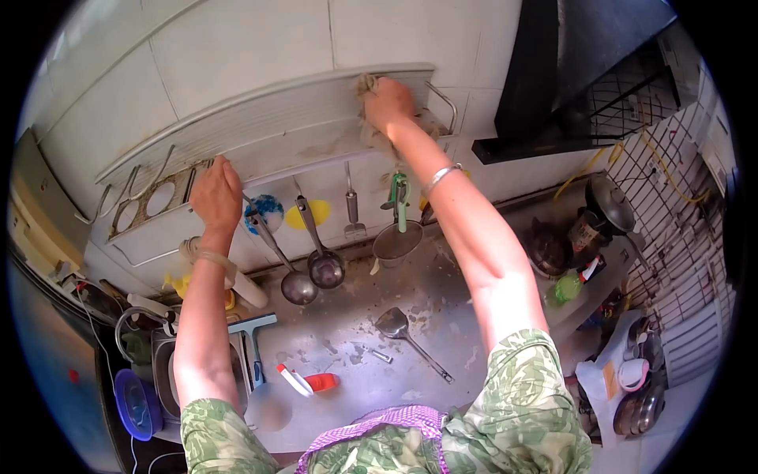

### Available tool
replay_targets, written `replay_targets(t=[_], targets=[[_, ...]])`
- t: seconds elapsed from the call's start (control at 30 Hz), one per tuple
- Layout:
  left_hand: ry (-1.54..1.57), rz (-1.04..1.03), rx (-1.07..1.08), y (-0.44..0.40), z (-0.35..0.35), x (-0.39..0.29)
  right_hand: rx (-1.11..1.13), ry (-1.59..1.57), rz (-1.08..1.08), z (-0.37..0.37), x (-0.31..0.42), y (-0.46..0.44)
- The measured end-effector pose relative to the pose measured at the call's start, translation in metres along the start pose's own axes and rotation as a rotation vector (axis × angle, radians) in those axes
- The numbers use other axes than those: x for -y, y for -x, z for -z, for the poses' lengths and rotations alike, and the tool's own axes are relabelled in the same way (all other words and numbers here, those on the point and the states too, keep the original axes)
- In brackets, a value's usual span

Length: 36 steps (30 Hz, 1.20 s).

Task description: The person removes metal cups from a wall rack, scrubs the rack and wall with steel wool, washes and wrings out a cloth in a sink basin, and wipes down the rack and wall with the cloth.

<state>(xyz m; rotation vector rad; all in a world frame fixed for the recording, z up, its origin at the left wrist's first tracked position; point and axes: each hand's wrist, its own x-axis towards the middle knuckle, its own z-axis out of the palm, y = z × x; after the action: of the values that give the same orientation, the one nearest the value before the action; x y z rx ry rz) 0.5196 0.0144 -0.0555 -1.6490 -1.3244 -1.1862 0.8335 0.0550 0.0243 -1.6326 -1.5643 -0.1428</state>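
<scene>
A long metal wall rack (260,130) runs across the tiles in front of me. My right hand (388,104) is closed around a brownish cleaning cloth (368,85), pressed on the rack's right part. Smudges show on the rack's surface below it. My left hand (216,195) is closed on the rack's front edge, beside the section with round holes. Beneath the rack hang two ladles (326,268), a fork-like utensil (352,209), a strainer (397,242) and a green-handled tool (399,193).
On the wet metal counter (355,304) lie a turner (392,322), a squeegee (254,340) and a red-and-white spray bottle (320,383). A green spray bottle (566,289) and pans stand at right, under a dark range hood (545,79). A blue basin (136,403) is at left.
</scene>
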Motion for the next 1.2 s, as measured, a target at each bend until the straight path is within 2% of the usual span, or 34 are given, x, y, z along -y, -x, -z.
replay_targets(t=[0.03, 0.13, 0.17, 0.27, 0.3, 0.4, 0.5, 0.57, 0.63, 0.67, 0.73, 0.77, 0.87, 0.97, 1.07, 1.2], targets=[[0.000, -0.006, 0.005, 0.000, 0.000, 0.000, -0.014, -0.057, -0.047, 0.003, -0.004, -0.002], [-0.001, -0.001, 0.017, -0.001, 0.000, 0.001, -0.317, -0.241, -0.231, 0.029, -0.023, -0.003], [-0.011, -0.002, 0.008, -0.002, -0.001, 0.001, -0.497, -0.436, -0.176, 0.041, -0.022, 0.000], [-0.035, -0.008, 0.010, 0.000, 0.003, -0.001, -0.448, -0.224, -0.292, 0.028, -0.040, -0.024], [-0.040, -0.008, 0.019, -0.002, 0.006, -0.002, -0.327, -0.146, -0.231, 0.023, -0.037, -0.023], [-0.009, -0.009, 0.008, -0.001, 0.006, -0.001, -0.323, -0.482, -0.129, 0.034, -0.041, -0.021], [0.035, -0.016, -0.017, -0.005, 0.005, -0.001, -0.549, -0.597, 0.063, 0.091, -0.006, -0.025], [0.040, 0.001, 0.025, -0.004, 0.008, -0.002, -0.594, -0.584, 0.228, 0.128, 0.013, -0.056], [0.047, 0.011, 0.042, -0.005, 0.010, -0.004, -0.848, -0.361, 0.431, 0.144, 0.018, -0.110], [0.045, 0.018, 0.053, -0.006, 0.011, -0.004, -0.876, -0.315, 0.460, 0.145, 0.017, -0.139], [0.065, 0.000, 0.029, -0.005, 0.011, -0.005, -0.897, -0.061, 0.434, 0.141, 0.010, -0.176], [0.070, -0.011, 0.018, -0.007, 0.012, -0.004, -0.765, 0.069, 0.330, 0.128, -0.001, -0.182], [0.102, -0.021, 0.040, -0.006, 0.011, -0.001, -0.906, 0.103, 0.394, 0.060, -0.029, -0.174], [0.112, -0.030, 0.044, -0.006, 0.010, -0.002, -0.616, 0.051, 0.356, 0.041, -0.025, -0.126], [0.122, -0.030, 0.040, -0.006, 0.011, -0.003, -0.527, 0.070, 0.506, 0.049, -0.018, -0.126], [0.112, -0.027, 0.063, -0.006, 0.010, -0.004, -0.427, 0.120, 0.824, 0.075, 0.015, -0.135]])
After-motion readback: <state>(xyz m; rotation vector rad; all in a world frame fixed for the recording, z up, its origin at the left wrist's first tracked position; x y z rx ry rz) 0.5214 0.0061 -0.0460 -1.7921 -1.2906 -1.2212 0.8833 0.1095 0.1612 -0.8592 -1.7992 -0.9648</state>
